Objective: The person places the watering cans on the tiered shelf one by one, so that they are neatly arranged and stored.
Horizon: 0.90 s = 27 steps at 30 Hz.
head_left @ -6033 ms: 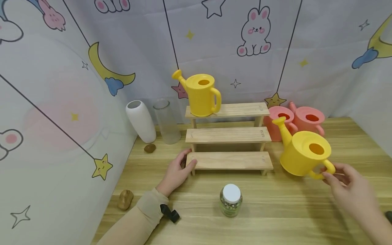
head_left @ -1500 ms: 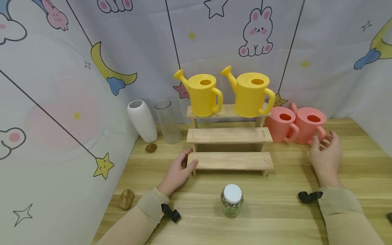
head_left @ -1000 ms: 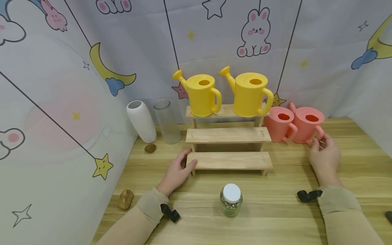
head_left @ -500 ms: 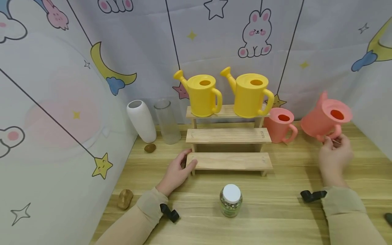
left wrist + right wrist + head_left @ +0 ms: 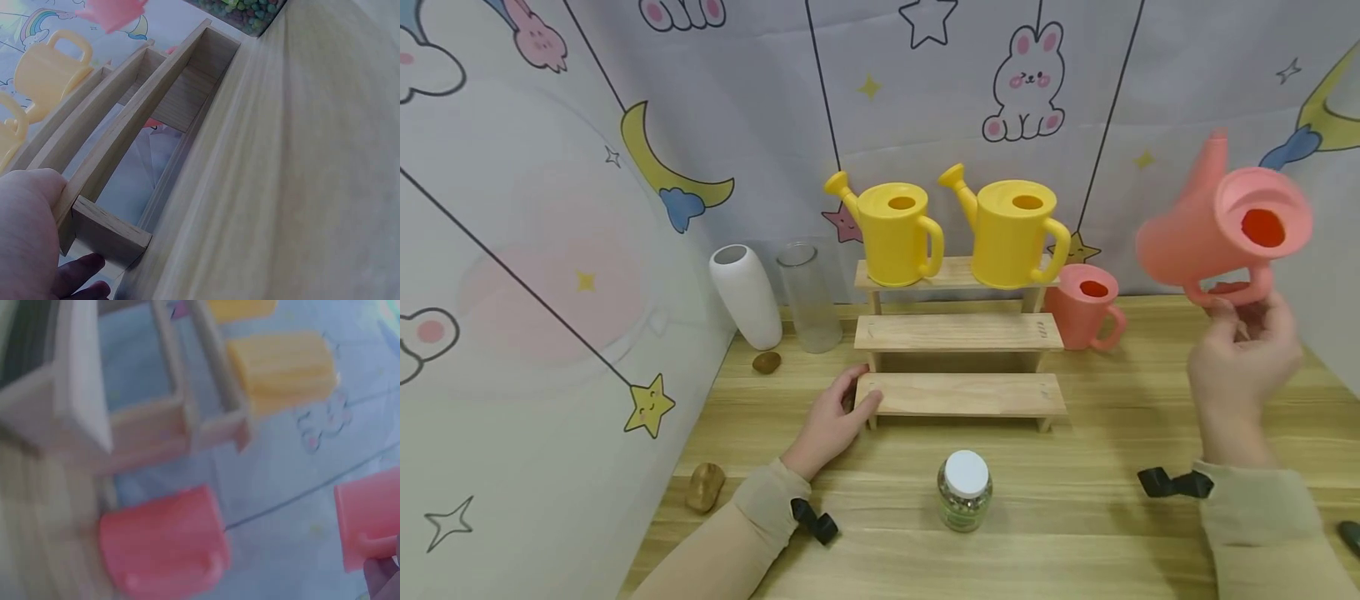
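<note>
Right hand grips the handle of a raised pink watering can at the far right, holding it tilted above the table, while the left hand holds the left end of the wooden stand, its thumb over the lowest step and its fingers below. Another pink can stands just beside the stand's far right end. On the top step, one yellow watering can stands left and a second yellow can right, both upright. A white-lidded jar stands near, in front of the stand.
</note>
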Each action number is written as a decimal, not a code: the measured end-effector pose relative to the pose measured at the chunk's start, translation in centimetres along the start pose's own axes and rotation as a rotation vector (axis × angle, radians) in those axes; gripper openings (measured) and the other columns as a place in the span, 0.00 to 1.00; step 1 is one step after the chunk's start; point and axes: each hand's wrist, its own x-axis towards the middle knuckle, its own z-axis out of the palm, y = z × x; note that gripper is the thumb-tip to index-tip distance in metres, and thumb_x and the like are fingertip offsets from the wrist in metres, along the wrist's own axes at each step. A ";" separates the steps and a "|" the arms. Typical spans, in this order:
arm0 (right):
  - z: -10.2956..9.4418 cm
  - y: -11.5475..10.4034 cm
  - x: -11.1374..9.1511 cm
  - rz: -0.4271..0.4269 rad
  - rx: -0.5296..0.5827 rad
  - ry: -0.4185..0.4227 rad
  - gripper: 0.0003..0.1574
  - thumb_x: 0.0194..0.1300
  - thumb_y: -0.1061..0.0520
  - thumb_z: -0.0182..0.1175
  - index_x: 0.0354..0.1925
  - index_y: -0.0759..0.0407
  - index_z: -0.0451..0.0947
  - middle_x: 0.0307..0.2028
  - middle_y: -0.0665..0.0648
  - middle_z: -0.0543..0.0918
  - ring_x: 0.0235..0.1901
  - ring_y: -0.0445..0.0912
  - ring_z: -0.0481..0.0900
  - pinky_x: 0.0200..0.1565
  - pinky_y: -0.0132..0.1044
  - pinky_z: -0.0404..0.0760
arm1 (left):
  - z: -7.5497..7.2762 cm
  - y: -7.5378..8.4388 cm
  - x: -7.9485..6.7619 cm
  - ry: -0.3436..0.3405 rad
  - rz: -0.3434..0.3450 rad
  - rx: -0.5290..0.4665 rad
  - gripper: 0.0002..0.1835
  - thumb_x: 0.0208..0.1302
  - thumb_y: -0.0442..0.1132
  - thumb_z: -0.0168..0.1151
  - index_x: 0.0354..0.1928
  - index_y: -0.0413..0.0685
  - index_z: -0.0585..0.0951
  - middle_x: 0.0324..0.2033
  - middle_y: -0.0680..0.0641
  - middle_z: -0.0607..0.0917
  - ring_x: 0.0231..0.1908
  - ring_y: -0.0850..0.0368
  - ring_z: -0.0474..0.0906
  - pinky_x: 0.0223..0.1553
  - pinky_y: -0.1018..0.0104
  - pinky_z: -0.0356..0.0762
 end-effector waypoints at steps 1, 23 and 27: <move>0.1 -0.9 -0.2 -0.019 0.008 -0.014 0.14 0.70 0.64 0.53 0.34 0.52 0.83 0.31 0.33 0.80 0.34 0.33 0.76 0.37 0.21 0.77 | 0.0 0.0 0.0 0.002 0.001 -0.001 0.36 0.69 0.66 0.60 0.74 0.64 0.68 0.75 0.50 0.70 0.75 0.51 0.66 0.74 0.52 0.69; 3.5 -8.3 -7.8 -0.278 0.278 -0.531 0.14 0.64 0.73 0.64 0.48 0.69 0.85 0.38 0.43 0.88 0.34 0.32 0.84 0.29 0.17 0.76 | 0.0 0.0 -0.2 0.014 0.012 -0.009 0.35 0.69 0.64 0.61 0.74 0.62 0.69 0.74 0.49 0.71 0.75 0.49 0.66 0.73 0.50 0.70; 4.9 -8.6 -8.3 -0.352 0.257 -0.637 0.17 0.63 0.71 0.68 0.50 0.63 0.86 0.38 0.51 0.90 0.37 0.32 0.86 0.30 0.16 0.78 | 0.1 0.1 -0.1 0.014 0.023 -0.007 0.35 0.70 0.64 0.61 0.74 0.63 0.69 0.74 0.50 0.71 0.75 0.50 0.66 0.74 0.51 0.69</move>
